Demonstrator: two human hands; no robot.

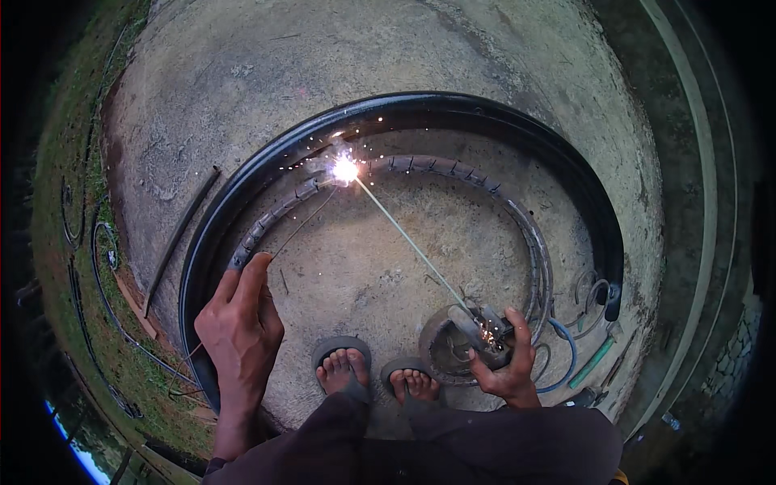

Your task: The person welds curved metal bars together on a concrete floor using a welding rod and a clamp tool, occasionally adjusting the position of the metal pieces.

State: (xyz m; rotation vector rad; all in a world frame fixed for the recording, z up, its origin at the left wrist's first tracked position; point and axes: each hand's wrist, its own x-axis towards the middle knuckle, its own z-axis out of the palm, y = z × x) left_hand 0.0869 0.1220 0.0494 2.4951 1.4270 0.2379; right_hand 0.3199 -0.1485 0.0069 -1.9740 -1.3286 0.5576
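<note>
The person's left grip (241, 331) pinches a thin wire (305, 221) next to a curved pipe (453, 168), while the right grip (514, 369) clasps a holder (466, 325), sparks (490, 333) flashing there. From the holder a pale rod (412, 246) runs forward and left to a white glare (345, 169) at the pipe, ahead of both grips. A black hoop (485, 110) curves around the pipe, beyond both grips; a dark bar (179, 242) lies left of the left grip. Sandalled feet (343, 369) stand between the grips, a blue cable (573, 352) curling right of the right grip
</note>
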